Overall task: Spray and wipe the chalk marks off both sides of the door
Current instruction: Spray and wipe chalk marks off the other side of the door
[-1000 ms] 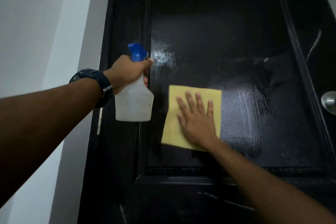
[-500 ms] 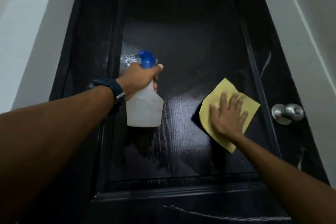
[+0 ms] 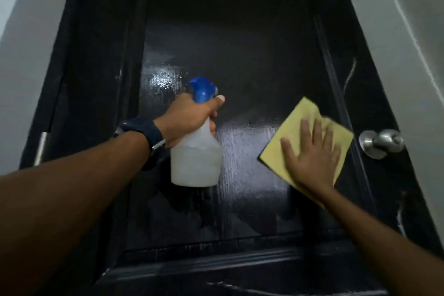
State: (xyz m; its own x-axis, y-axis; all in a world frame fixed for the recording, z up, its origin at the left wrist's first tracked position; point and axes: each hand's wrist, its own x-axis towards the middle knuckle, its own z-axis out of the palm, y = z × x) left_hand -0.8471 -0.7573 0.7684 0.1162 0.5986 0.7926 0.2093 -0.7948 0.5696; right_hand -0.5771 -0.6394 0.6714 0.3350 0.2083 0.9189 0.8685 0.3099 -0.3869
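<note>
A black panelled door [image 3: 240, 55] fills the view, its middle panel wet and glossy. My left hand [image 3: 189, 119] grips the neck of a translucent spray bottle [image 3: 195, 163] with a blue trigger head, held just in front of the panel. My right hand [image 3: 312, 154] presses a yellow cloth [image 3: 288, 132] flat against the right part of the panel, fingers straight and spread. White chalk marks [image 3: 349, 74] show on the right stile above the knob, and more chalk [image 3: 399, 220] lies below the knob.
A silver door knob [image 3: 382, 142] sticks out at the right edge, close to the cloth. A metal hinge [image 3: 41, 149] sits on the left edge. Grey walls [image 3: 408, 31] flank the door. A faint chalk line [image 3: 230, 286] crosses the lower rail.
My right hand has slid the cloth from the panel's middle to its right side, near the knob. The view has swung left, and the bottle stays held up in front of the door.
</note>
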